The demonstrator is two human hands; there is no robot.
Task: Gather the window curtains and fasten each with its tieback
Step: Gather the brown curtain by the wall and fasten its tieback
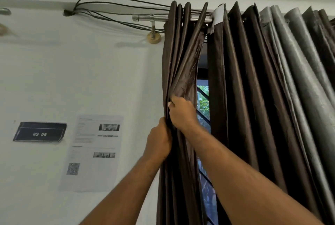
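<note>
A dark brown left curtain panel (pixel 178 58) hangs bunched at the left end of a metal rod (pixel 145 18). My left hand (pixel 159 140) grips its outer left folds from the wall side. Just above, my right hand (pixel 182 113) clutches the panel's inner folds and presses them leftward. To the right hangs a second, wider brown curtain (pixel 241 83), with grey lining (pixel 293 65) showing at its right side. A narrow gap between the two panels shows the window (pixel 203 105). No tieback is visible.
Black cables (pixel 112 4) run along the wall top to the rod. A wooden rod bracket (pixel 153 37) is fixed to the white wall. A dark "WS 05" sign (pixel 39 132) and a printed sheet (pixel 92 152) hang left of the curtain.
</note>
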